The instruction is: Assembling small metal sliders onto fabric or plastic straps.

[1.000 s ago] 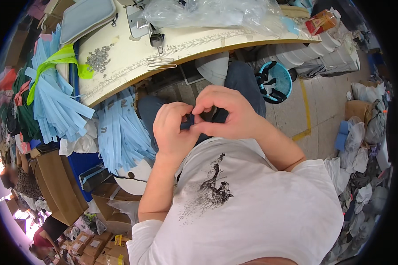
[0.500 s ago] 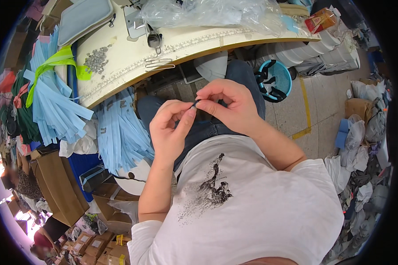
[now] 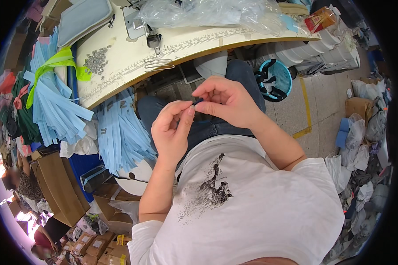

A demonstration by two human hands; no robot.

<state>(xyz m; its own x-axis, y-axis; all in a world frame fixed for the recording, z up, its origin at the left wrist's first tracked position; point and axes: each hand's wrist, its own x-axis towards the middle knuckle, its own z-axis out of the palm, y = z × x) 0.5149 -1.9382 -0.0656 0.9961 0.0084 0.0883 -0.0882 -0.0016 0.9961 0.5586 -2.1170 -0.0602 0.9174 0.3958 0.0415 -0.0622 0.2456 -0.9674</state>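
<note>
Over my lap, both hands are raised with their fingertips nearly meeting. My right hand (image 3: 227, 100) pinches a small dark blue piece (image 3: 199, 101) between thumb and forefinger, its other fingers curled. My left hand (image 3: 173, 126) has thumb and forefinger pressed together against the near end of that piece; what it grips there is too small to make out. On the table (image 3: 124, 66) lies a pile of small grey metal pieces (image 3: 95, 61). Long light blue fabric strips (image 3: 119, 132) hang below its edge, with another bundle of blue strips (image 3: 57, 101) to the left.
A metal clip (image 3: 153, 40) and wire loops (image 3: 159, 65) lie at the table's edge. Behind them are clear plastic bags (image 3: 208, 13) and a grey pouch (image 3: 85, 22). A blue basket (image 3: 284, 75) stands right of my knee; cardboard boxes (image 3: 57, 187) are on the left.
My right fingers have shifted slightly and show more of the dark blue piece. My left hand has moved a little to the right.
</note>
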